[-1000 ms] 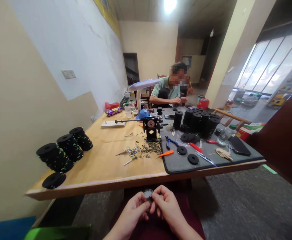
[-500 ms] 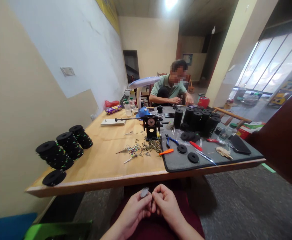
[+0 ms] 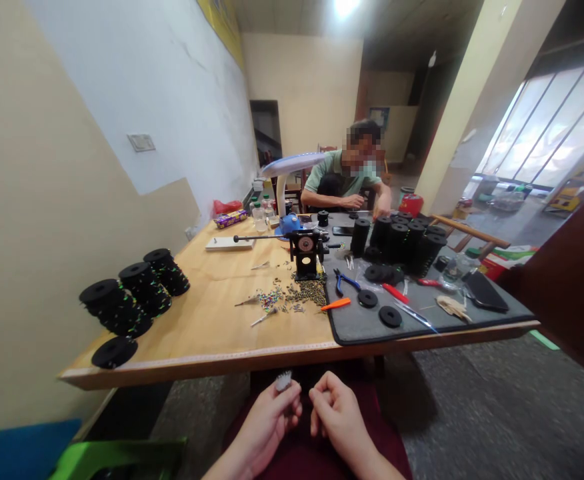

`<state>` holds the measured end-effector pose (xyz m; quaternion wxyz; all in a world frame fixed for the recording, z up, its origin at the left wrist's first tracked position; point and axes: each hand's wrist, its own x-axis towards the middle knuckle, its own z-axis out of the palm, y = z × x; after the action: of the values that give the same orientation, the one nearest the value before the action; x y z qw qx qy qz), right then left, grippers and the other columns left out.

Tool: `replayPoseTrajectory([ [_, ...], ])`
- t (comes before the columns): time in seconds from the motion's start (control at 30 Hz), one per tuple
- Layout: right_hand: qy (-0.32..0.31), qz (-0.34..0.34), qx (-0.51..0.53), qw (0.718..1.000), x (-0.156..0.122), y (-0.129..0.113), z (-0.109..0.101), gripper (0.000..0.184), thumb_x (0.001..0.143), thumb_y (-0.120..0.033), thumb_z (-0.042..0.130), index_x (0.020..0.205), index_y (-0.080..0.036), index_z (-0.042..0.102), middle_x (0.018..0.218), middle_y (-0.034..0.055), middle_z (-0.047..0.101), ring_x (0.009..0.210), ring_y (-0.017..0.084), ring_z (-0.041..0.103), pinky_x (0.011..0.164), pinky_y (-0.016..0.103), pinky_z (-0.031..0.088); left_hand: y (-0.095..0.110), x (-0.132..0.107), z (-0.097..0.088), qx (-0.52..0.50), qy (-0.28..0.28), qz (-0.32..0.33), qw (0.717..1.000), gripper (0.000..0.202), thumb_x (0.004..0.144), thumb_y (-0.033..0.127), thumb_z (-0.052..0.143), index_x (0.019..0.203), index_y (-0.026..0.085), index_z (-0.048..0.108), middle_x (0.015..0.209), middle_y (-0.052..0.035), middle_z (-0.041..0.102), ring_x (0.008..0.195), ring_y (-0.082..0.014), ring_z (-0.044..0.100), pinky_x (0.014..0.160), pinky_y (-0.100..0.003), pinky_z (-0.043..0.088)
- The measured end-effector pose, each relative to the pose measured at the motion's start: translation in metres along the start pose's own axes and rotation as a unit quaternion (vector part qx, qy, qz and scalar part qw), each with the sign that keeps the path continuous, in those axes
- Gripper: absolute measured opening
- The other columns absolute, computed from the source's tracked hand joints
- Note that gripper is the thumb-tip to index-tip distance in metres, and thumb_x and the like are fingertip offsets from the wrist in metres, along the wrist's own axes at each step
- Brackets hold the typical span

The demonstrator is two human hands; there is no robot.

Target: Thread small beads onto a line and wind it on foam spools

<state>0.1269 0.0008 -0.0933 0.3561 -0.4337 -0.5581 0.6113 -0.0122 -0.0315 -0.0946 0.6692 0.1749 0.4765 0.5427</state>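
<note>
Over my lap, just in front of the table edge, my left hand (image 3: 276, 410) is closed on a small pale grey bristly piece (image 3: 283, 381). The piece sticks up between thumb and forefinger, with fine dark points along its top. I cannot make out its exact kind. Beside it, slightly apart, my right hand (image 3: 339, 411) has thumb and fingers pinched together. Whatever may be between those fingertips is hidden or too small to see. Nearest on the table lie small colourful beads (image 3: 271, 298), brass-coloured bits (image 3: 306, 293) and an orange-handled tool (image 3: 336, 304).
A black hand-cranked device (image 3: 305, 257) stands mid-table by a lamp (image 3: 289, 223). Black spools (image 3: 145, 287) are stacked left, more (image 3: 399, 243) stand right on a grey mat (image 3: 352, 330). Blue pliers (image 3: 345, 283) and scissors (image 3: 416, 315) lie there. A co-worker (image 3: 347, 177) sits opposite.
My hands were touching and have now drawn apart, the right one moving slightly rightward. The grey piece stays in my left hand. The whole view has shifted a little.
</note>
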Motion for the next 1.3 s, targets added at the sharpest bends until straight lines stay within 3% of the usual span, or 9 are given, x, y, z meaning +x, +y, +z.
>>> replayPoseTrajectory([
  [0.57,-0.005,-0.003,-0.023,1.0,-0.001,-0.003,0.003,0.035,0.079,-0.051,0.055,0.065,-0.021,0.043,0.035,-0.0067,0.051,0.028,0.006,0.033,0.036,0.017,0.027,0.006,-0.008,0.007,0.047,0.008,0.045,0.998,0.032,0.063,0.038,0.079,0.069,0.016,0.057,0.054,0.0046,0.054,0.051,-0.0085,0.048,0.049,-0.019,0.038],
  [0.77,-0.003,0.001,-0.029,1.0,-0.001,-0.003,0.003,0.033,0.08,-0.048,0.055,0.066,-0.021,0.043,0.036,-0.0066,0.052,0.029,0.006,0.033,0.036,0.017,0.025,0.008,-0.01,0.009,0.13,0.018,0.092,0.987,0.032,0.067,0.042,0.076,0.071,0.016,0.058,0.054,0.0032,0.056,0.049,-0.009,0.049,0.049,-0.019,0.039],
  [0.97,-0.014,0.004,-0.004,1.0,0.003,0.001,0.003,0.038,0.079,-0.055,0.054,0.069,-0.02,0.045,0.038,-0.0054,0.055,0.029,0.005,0.034,0.035,0.016,0.022,0.011,-0.011,0.01,0.229,0.014,0.157,0.961,0.036,0.066,0.048,0.073,0.066,0.016,0.058,0.055,0.0031,0.054,0.05,-0.0107,0.049,0.048,-0.02,0.041],
  [1.3,-0.061,0.052,0.069,0.994,0.007,0.001,0.002,0.047,0.071,-0.064,0.057,0.074,-0.02,0.045,0.039,-0.0062,0.056,0.026,0.004,0.032,0.03,0.015,0.018,0.01,-0.012,0.011,0.249,-0.008,0.165,0.954,0.035,0.068,0.047,0.073,0.063,0.016,0.058,0.053,0.0023,0.054,0.048,-0.0104,0.046,0.047,-0.02,0.038],
])
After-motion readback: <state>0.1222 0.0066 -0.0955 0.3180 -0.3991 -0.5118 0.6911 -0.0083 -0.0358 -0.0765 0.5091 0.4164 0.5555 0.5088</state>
